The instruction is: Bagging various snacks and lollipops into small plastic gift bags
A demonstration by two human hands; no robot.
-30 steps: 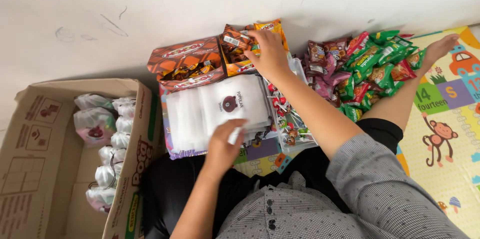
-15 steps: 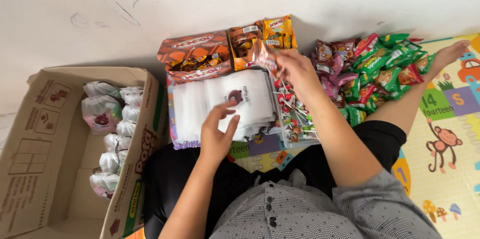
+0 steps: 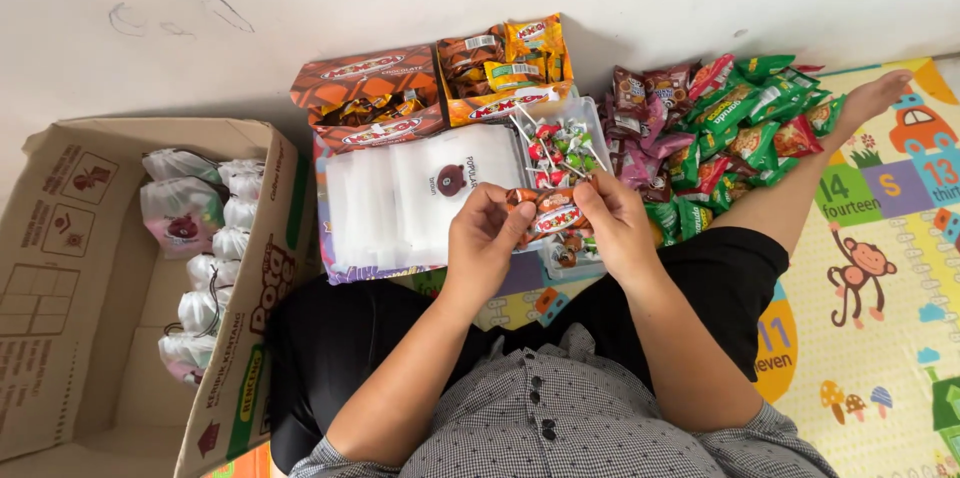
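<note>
Both hands hold a small orange-brown snack packet (image 3: 545,213) in front of my lap. My left hand (image 3: 482,243) pinches its left end and my right hand (image 3: 612,223) grips its right end. Just behind the hands lies a stack of clear white plastic bags (image 3: 400,198) with a brown bear print. A clear tub of lollipops (image 3: 558,146) sits beside it, partly hidden by my right hand. Two open brown and orange boxes of packets (image 3: 375,103) stand against the wall.
A large cardboard box (image 3: 60,268) at the left holds several tied filled white bags (image 3: 205,278). A heap of green, red and purple snack packets (image 3: 735,133) lies at the right by my bare foot (image 3: 875,93). A colourful play mat (image 3: 880,268) covers the floor.
My right hand has carried the packet from the orange box down toward my lap. My left hand left the plastic bags and took hold of the packet's other end.
</note>
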